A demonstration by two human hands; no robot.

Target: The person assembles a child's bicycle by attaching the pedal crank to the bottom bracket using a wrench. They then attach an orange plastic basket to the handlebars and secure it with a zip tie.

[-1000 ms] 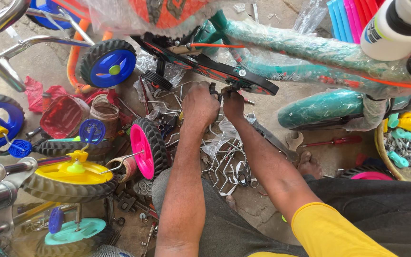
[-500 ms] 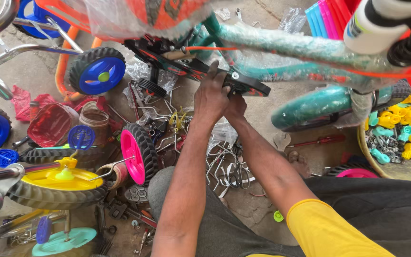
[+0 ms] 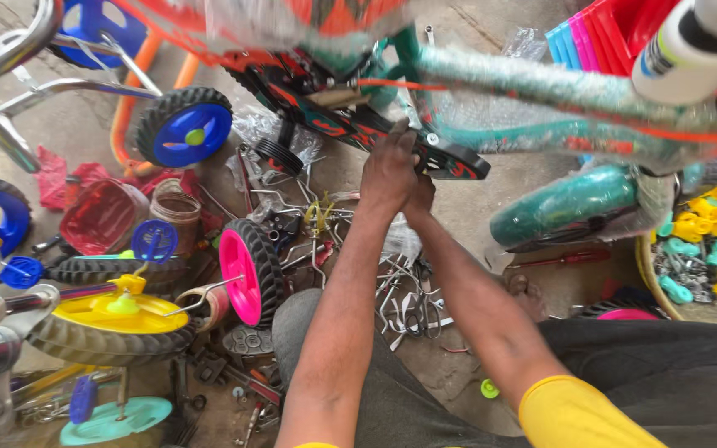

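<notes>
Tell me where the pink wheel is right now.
In the head view, the pink wheel stands upright on the floor left of centre, just left of the person's left forearm and right of the yellow wheel.

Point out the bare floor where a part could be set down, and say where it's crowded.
Bare concrete lies at top left, between the chrome handlebar and the blue-hubbed wheel, and between the black chain guard and the teal fender. Below both hands, left hand and right hand, loose metal brackets crowd the floor.
</notes>
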